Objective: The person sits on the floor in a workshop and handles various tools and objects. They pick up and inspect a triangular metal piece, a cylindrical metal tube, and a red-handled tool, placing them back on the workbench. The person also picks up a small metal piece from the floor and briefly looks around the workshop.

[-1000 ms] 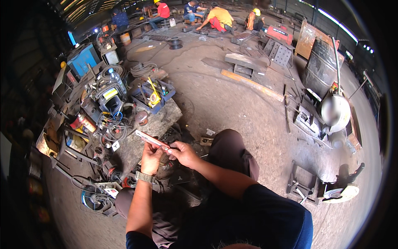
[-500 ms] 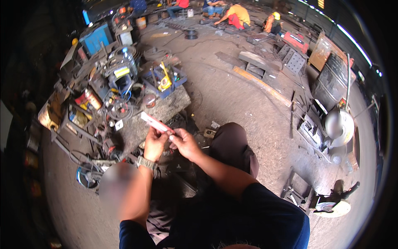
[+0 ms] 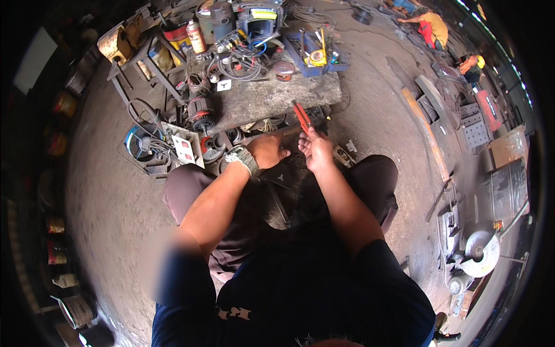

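My right hand (image 3: 316, 149) is closed on a slim red tool (image 3: 301, 117) with two long, narrow arms, like the handles of pliers. It points up and away toward the front edge of the worn bench (image 3: 254, 95). Beside it, my left hand (image 3: 269, 151), with a watch (image 3: 241, 159) on the wrist, is bent over at the bench's near side. Its thumb sticks out toward the right hand; the other fingers are mostly hidden. Below the hands, between my knees, lies a dark flat plate (image 3: 280, 175). A red-and-dark power tool (image 3: 200, 110) lies at the bench's left end.
A blue tray (image 3: 318, 66) with a yellow tape measure (image 3: 317, 57) stands on the bench near tangled cables (image 3: 243, 63) and a spray can (image 3: 196, 37). A white socket box (image 3: 184, 149) sits on the floor at left. A cut-off saw (image 3: 481, 254) stands far right.
My hands have come apart; both held a pale-and-red narrow thing before. The right now has the red tool alone, and the left has dropped toward the bench's near side. The view has swung left.
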Tool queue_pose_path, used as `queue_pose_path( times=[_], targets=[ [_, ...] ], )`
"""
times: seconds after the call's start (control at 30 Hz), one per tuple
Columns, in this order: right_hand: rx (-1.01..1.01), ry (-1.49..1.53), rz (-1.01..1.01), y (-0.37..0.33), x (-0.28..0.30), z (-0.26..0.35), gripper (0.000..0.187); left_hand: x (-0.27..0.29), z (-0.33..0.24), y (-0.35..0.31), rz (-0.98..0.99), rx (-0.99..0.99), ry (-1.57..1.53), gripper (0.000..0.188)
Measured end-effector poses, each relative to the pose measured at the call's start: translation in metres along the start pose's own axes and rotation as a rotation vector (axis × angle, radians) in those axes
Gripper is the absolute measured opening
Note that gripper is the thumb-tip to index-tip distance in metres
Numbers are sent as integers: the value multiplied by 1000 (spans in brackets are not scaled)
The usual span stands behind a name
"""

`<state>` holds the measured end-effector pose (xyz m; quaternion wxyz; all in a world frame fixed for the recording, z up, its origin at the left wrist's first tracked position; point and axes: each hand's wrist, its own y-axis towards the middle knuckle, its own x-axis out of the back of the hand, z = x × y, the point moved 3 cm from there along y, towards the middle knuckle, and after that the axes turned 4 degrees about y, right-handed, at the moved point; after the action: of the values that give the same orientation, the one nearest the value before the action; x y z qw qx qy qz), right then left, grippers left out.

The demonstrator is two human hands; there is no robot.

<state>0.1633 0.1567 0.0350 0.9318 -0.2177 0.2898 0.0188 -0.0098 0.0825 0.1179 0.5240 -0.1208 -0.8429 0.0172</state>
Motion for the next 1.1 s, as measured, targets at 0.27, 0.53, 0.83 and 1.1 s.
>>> queue_pose_path(
  times=[0.27,0.53,0.83,1.1],
  targets=[
    [-26,-138,-64,117,-35,-14,22,-14,33,-53,159,-12,-7,60],
    [-55,-547,117,152,-55,-12,30,-22,28,-38,141,-70,19,54],
    [205,-722,222,108,-80,135,39,-29,-72,41,171,-302,62,65],
    [510,-1438,270,110,-44,169,49,-46,-53,26,414,-270,132,64]
  ],
)
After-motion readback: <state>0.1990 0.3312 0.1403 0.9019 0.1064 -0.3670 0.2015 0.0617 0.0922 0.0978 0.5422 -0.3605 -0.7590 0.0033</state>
